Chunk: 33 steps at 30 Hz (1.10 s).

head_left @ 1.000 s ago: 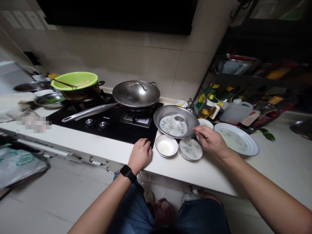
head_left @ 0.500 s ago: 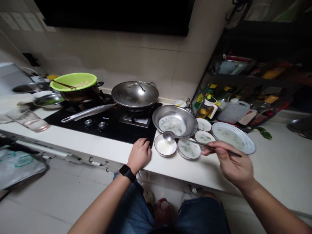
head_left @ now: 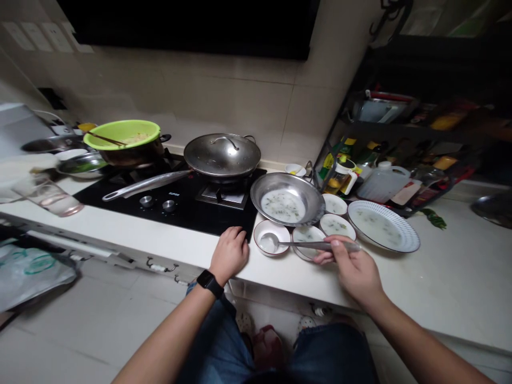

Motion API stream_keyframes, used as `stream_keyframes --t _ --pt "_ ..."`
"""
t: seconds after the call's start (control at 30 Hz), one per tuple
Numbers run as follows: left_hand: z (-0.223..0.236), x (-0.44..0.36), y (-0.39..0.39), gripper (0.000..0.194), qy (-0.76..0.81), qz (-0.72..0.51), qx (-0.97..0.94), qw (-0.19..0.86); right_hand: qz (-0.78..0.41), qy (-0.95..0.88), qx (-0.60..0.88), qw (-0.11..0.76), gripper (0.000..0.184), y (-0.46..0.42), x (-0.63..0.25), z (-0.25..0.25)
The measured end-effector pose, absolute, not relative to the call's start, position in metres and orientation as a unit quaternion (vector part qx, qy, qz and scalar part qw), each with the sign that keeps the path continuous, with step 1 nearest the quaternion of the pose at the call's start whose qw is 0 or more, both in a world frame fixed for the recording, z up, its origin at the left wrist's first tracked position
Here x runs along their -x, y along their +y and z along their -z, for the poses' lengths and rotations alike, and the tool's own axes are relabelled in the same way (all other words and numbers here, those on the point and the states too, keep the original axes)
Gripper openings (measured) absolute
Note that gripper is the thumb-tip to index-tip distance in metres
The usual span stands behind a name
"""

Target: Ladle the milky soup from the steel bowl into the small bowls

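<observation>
My right hand (head_left: 354,272) is shut on a long metal spoon (head_left: 316,245), whose bowl rests inside a small white bowl (head_left: 272,237) holding a little pale liquid. My left hand (head_left: 230,255) lies empty on the counter edge next to the black hob. Beyond the spoon, a steel basin (head_left: 287,198) holds milky soup with green flecks. Two small plates of the same soup (head_left: 334,225) (head_left: 335,204) stand nearby, and a third (head_left: 306,234) is partly under the spoon. A blue-rimmed plate (head_left: 383,226) of soup lies to the right.
A lidded wok (head_left: 222,154) and a pot under a green colander (head_left: 124,134) sit on the black gas hob (head_left: 172,213). A glass (head_left: 48,197) stands on the counter's left. A shelf of bottles and a plastic jug (head_left: 384,182) stand behind the plates.
The steel basin has been set down from its tilted position. My right hand has taken up the spoon and lowered its bowl into the small white bowl. My left hand has barely moved.
</observation>
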<state>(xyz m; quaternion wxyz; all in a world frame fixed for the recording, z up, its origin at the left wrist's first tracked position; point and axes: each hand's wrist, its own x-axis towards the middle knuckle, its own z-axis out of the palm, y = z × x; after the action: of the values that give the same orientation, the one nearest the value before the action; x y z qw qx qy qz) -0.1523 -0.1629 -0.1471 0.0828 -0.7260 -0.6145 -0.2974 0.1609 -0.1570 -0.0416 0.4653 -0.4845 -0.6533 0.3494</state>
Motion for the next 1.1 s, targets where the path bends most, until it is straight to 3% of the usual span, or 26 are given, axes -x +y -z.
stream_keyframes --t 0.17,0.47,0.57,0.73,0.97,1.1 --pt "0.146 0.152 -0.163 0.028 -0.615 0.301 0.725 0.077 -0.48 -0.463 0.557 0.495 0.054 -0.138 -0.159 0.032" --pt "0.146 0.152 -0.163 0.028 -0.617 0.299 0.724 0.072 -0.434 -0.426 0.54 0.581 0.024 -0.098 -0.169 -0.007" --pt "0.146 0.152 -0.163 0.029 -0.616 0.301 0.725 0.07 -0.4 -0.446 0.531 0.6 0.021 -0.071 -0.171 -0.003" --pt "0.146 0.152 -0.163 0.029 -0.621 0.3 0.721 0.067 -0.308 -0.571 0.503 0.571 0.036 -0.046 -0.169 0.025" --pt "0.147 0.152 -0.163 0.028 -0.622 0.3 0.72 0.066 0.012 -0.884 0.291 0.366 0.02 -0.064 -0.177 0.037" --pt "0.147 0.152 -0.163 0.028 -0.62 0.301 0.721 0.071 -0.001 -0.858 0.284 0.427 0.02 -0.09 -0.176 0.023"
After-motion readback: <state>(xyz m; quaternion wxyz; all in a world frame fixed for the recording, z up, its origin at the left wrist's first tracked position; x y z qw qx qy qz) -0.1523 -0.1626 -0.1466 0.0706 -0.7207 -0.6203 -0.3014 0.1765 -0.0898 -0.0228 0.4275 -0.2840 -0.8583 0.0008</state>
